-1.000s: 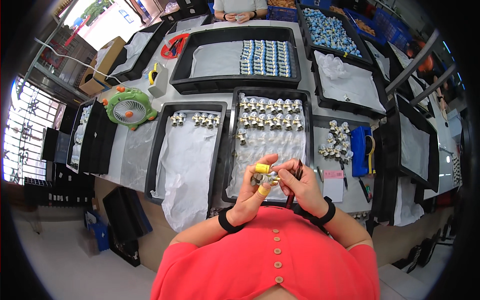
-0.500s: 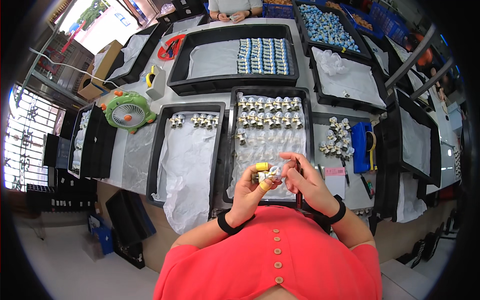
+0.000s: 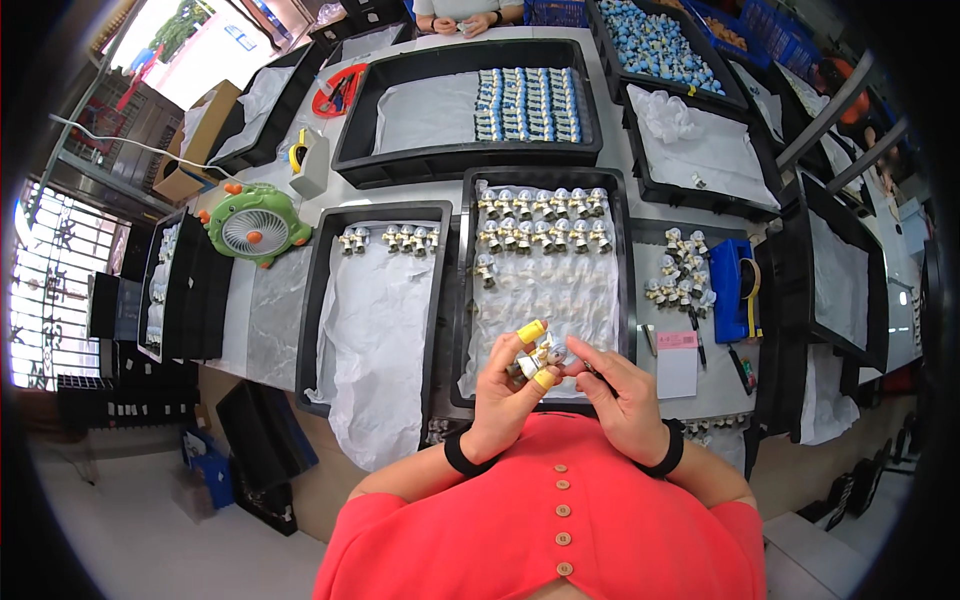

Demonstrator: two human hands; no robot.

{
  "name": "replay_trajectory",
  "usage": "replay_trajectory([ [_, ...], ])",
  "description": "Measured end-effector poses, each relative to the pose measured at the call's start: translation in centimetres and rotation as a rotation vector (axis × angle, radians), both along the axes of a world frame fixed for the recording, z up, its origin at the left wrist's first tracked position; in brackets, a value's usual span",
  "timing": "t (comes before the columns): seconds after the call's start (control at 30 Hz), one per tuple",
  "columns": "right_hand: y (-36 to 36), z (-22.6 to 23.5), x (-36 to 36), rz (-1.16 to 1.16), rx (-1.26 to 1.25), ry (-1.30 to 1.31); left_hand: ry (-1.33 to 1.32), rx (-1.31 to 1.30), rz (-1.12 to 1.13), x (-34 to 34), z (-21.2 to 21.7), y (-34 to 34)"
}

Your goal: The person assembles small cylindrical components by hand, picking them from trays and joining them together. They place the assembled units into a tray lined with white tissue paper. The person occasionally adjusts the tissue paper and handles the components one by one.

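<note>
Figurine [image 3: 549,354], small, silver and white, is held between both hands just above the near edge of the centre tray [image 3: 620,300], close to the person's chest.

Head view, present state:
- Left hand [image 3: 510,395]: fingers clamped on the figurine from the left. Two fingertips carry yellow finger cots [image 3: 532,331]. A black wristband sits at the wrist.
- Right hand [image 3: 625,395]: fingers closed together on a thin dark tool, its tip meeting the figurine from the right. What kind of tool it is cannot be told at this size.
- Centre tray: black, lined with white sheet, with two full rows of like figurines [image 3: 543,218] at its far end and one single piece below them on the left.
- Left tray [image 3: 318,300]: black, white-lined, with a short row of figurines at the far end only.

Change against the two earlier frames: over the last second both hands have stayed at the same station with the same grip; the figurine has remained between them, and the piece counts in both trays read unchanged. Judgement: work on this single piece is ongoing, and it has not yet been set down in either tray.

Surroundings: a green desk fan [image 3: 250,222] stands far left on the desk [image 3: 270,330]; a loose cluster of figurines and a blue tape dispenser [image 3: 733,288] lie to the right; a far tray holds blue-and-white pieces [image 3: 528,103]. Another person's hands show at the far edge.
</note>
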State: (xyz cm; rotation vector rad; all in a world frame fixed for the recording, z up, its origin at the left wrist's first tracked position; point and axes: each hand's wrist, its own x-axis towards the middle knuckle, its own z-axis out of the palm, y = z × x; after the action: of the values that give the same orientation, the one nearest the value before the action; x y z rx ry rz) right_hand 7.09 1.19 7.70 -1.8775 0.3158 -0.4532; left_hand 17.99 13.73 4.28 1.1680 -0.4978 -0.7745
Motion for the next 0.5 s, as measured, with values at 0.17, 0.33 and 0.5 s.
replay_trajectory([
  [0.17,0.23,-0.02,0.36,-0.038,-0.056,-0.021,-0.159,0.036,0.000,0.11,-0.40,0.12],
  [0.33,-0.10,-0.32,0.82,-0.007,-0.260,-0.093,-0.242,0.039,0.037,0.17,-0.14,0.09],
  [0.5,0.11,-0.16,1.02,-0.005,-0.229,-0.080,-0.512,0.127,0.090,0.18,-0.59,0.28],
])
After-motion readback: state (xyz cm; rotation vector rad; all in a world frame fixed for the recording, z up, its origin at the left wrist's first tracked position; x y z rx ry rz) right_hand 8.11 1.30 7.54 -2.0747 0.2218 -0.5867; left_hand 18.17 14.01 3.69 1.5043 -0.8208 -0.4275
